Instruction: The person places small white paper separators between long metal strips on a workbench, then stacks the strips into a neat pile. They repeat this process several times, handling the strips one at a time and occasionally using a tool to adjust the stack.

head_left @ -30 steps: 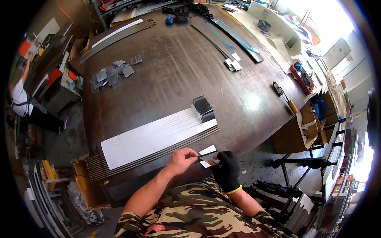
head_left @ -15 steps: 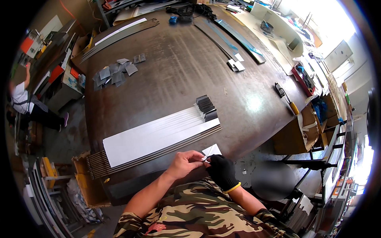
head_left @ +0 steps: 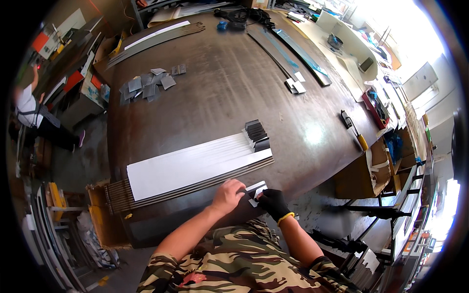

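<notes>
In the head view, your bare left hand (head_left: 227, 194) and your black-gloved right hand (head_left: 272, 201) both pinch 1 small white-faced strip piece (head_left: 256, 189) at the near edge of the steel table (head_left: 220, 102), just beside the long stack of strips (head_left: 195, 171). Held only by fingertips, it may slip off the edge, and a raw edge could nick your bare fingers. An open brown carton (head_left: 105, 222) hangs at the table's left corner; a second cardboard box (head_left: 364, 173) sits lower right.
</notes>
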### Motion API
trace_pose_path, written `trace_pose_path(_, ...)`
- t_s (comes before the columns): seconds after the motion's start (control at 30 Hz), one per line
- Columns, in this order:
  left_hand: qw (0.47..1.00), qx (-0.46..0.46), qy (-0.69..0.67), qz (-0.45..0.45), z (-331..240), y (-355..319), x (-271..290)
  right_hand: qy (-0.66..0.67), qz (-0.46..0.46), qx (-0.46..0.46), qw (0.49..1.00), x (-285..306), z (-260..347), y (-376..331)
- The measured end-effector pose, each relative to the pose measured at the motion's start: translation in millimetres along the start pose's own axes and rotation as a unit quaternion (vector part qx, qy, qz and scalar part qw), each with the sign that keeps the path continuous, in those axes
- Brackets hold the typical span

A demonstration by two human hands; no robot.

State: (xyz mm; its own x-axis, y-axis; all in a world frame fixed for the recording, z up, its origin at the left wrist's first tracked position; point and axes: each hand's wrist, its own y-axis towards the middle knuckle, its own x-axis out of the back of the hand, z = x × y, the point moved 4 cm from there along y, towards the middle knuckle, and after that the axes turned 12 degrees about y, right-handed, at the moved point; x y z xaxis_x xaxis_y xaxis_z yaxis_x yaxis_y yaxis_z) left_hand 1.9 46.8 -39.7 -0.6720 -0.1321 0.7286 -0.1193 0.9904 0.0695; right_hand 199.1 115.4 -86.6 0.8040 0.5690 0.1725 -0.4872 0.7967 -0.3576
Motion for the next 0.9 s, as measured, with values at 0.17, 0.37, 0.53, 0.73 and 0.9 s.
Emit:
trace_pose_path(0.17, 0.964, -0.211, 0.148, -0.061, -12.9, -18.5, -14.4, -0.161, 0.012, 0.101, 0.982, -13.4, 7.8, 8.1)
trace_pose_path(0.37, 0.95, -0.24, 0.188, -0.066, -4.3, -30.5, -21.9, -0.266, -0.007, 0.192, 0.945, -5.1, 58.2, -0.5)
trace_pose_path(0.53, 0.944, -0.253, 0.205, -0.046, -6.6, -30.6, -20.6, -0.347, 0.073, 0.348, 0.868, -2.8, 71.0, 12.8)
trace_pose_path(0.73, 0.948, -0.245, 0.196, -0.044, -2.9, -31.0, -22.9, -0.33, 0.124, 0.381, 0.854, -4.7, 80.8, 10.8)
trace_pose_path(0.9, 0.939, -0.258, 0.218, -0.06, -6.6, -29.7, -23.4, -0.329, 0.102, 0.432, 0.833, -0.2, 58.8, -6.6)
